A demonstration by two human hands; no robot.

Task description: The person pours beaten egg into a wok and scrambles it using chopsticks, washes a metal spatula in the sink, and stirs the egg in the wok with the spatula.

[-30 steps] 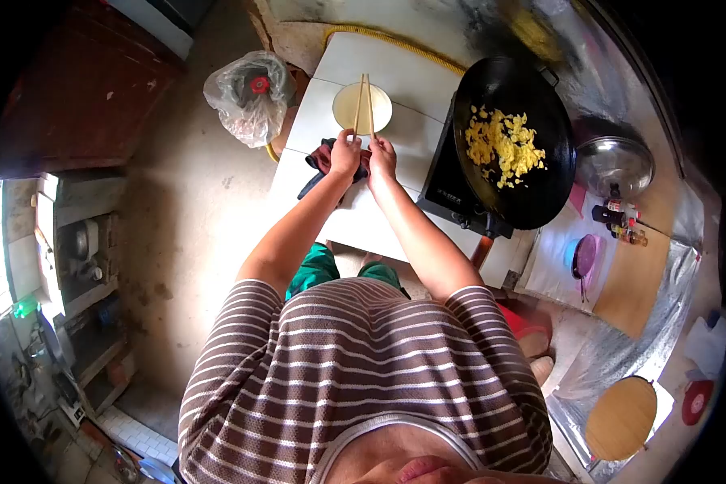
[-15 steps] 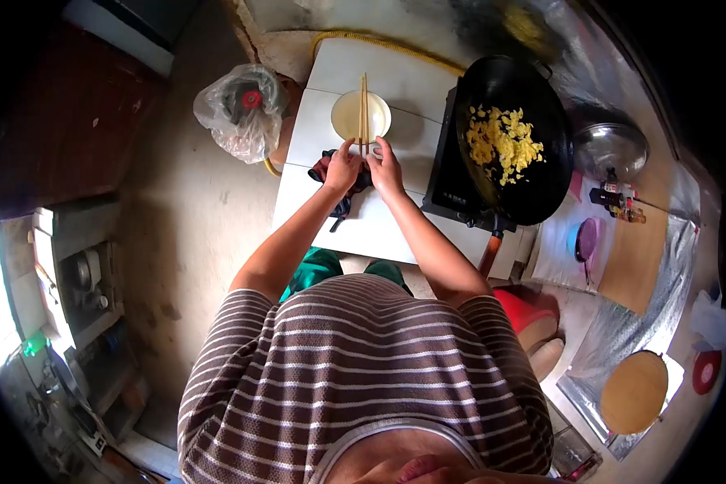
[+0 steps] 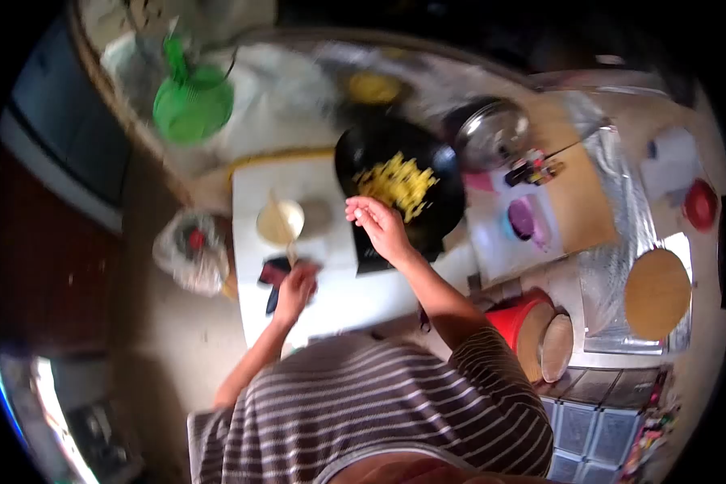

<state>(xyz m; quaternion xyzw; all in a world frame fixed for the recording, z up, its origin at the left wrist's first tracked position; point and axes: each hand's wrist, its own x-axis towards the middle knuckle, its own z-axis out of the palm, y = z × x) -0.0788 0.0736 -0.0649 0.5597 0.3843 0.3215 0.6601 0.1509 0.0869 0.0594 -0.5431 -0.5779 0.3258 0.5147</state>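
My left hand is closed on the lower end of the chopsticks, which lean across the pale bowl on the white tiled table. Just left of this hand is a dark and red cloth. My right hand hovers at the near left edge of the black wok, its fingers loosely bent and nothing visible in them. Yellow scrambled egg lies inside the wok, which sits on a black stove. Motion blurs parts of the view.
A plastic-lined bin stands left of the table. At the upper left is a green basket. Right of the wok are a metal lid, small bottles and a purple item. A red bucket is lower right.
The view has turned to the right. My hands have separated: the right has let go of the chopsticks and moved over to the wok, while the left still holds them by the bowl.
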